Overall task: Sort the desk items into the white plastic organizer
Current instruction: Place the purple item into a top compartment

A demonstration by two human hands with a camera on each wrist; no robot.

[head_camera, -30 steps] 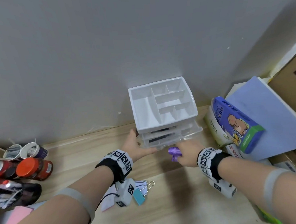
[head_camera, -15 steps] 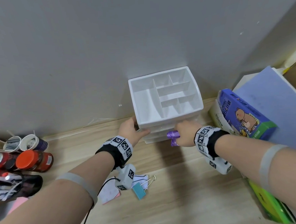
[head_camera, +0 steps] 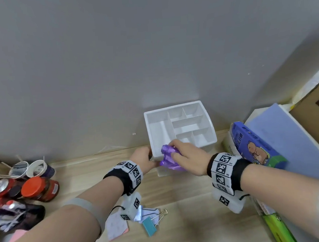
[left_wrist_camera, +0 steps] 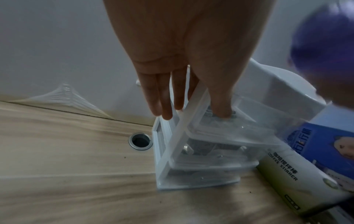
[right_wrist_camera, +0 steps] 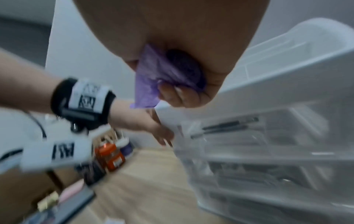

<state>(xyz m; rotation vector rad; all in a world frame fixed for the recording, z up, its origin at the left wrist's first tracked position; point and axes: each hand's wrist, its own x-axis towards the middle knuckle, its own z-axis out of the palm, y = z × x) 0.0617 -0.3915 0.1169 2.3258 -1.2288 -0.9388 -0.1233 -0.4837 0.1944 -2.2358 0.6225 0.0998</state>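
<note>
The white plastic organizer (head_camera: 179,127) stands against the wall, with a divided top tray and clear drawers (left_wrist_camera: 210,151) below it. My left hand (head_camera: 144,159) braces its front left corner: straight fingers (left_wrist_camera: 162,98) lie along the side and the thumb presses the top drawer's front. My right hand (head_camera: 186,156) grips a crumpled purple plastic bag (head_camera: 168,157) over the front left edge of the top tray. In the right wrist view the fingers (right_wrist_camera: 178,97) curl round the purple bag (right_wrist_camera: 168,75). Dark pens (right_wrist_camera: 226,125) lie in a drawer.
Binder clips (head_camera: 151,223) and sticky notes (head_camera: 117,228) lie near my left wrist. Red-lidded jars (head_camera: 38,188) and paper cups (head_camera: 37,169) crowd the left. A blue box (head_camera: 254,147), a coffee stirrer box (left_wrist_camera: 298,181) and a lavender board (head_camera: 285,138) flank the organizer's right.
The drawers that stood pulled out are now pushed in. My right hand has risen with the purple bag from the drawer fronts to the top tray. My left hand stays at the corner.
</note>
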